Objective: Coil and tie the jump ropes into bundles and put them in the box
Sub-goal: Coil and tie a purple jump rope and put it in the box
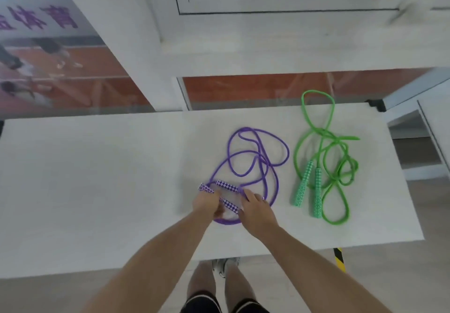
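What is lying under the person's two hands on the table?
The purple jump rope's patterned handles and part of its cord lie under both hands. The fingers and handle ends are covered.

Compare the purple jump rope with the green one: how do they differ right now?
The purple jump rope has both hands on its handles; the green jump rope lies untouched. Purple's handles lie at an angle to each other, green's lie side by side. Both are loose, uncoiled, on the white table.

i see two ropes on the tabletop (97,178), right of its middle. the near rope (258,156) lies left of the far-right rope (326,156), the two apart. my left hand (207,203) and right hand (258,212) sit at the near rope's handles, on its near side.
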